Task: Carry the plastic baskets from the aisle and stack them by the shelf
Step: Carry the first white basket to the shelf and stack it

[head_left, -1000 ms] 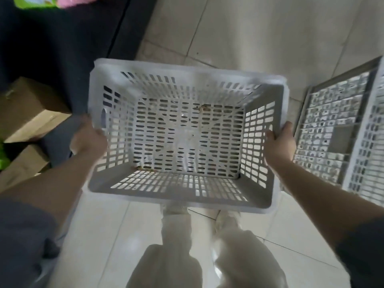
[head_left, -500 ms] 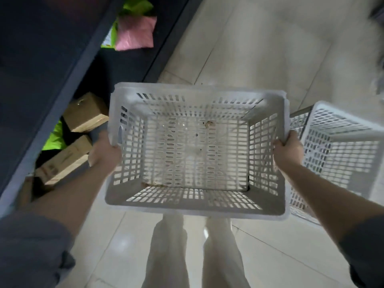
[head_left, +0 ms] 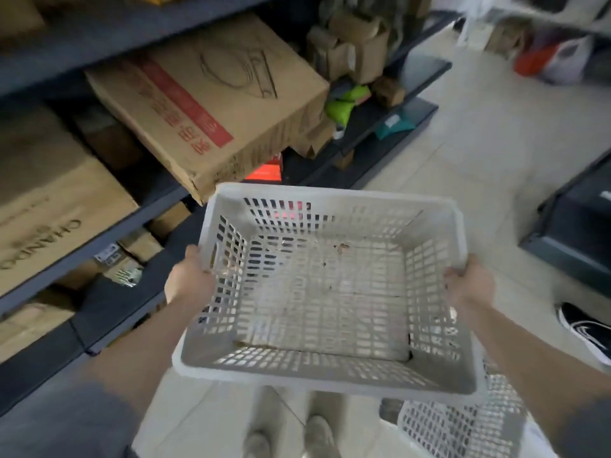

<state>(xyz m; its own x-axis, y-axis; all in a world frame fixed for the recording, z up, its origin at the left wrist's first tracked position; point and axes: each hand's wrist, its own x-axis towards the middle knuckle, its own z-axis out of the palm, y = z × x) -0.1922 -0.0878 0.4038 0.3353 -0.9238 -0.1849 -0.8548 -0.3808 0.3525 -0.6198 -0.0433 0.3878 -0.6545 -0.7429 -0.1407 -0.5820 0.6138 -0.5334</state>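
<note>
I hold an empty white slotted plastic basket (head_left: pixel 325 292) level in front of me, above the tiled floor. My left hand (head_left: pixel 188 280) grips its left rim and my right hand (head_left: pixel 469 282) grips its right rim. Another white basket (head_left: pixel 459 424) sits on the floor at the lower right, partly hidden under the held one. The dark metal shelf (head_left: pixel 109 236) runs along my left, close to the basket's left side.
Large cardboard boxes (head_left: pixel 211 100) stick out from the shelf just beyond the basket's far left corner. A second dark shelf unit (head_left: pixel 578 226) stands at the right. Another person's black shoe (head_left: pixel 585 328) rests on the floor at the right. The tiled aisle (head_left: pixel 479 143) stretches ahead.
The view has swung up and left, so the shelf with boxes now fills the left side. The held basket stays in both hands; the floor basket has shifted to the lower right.
</note>
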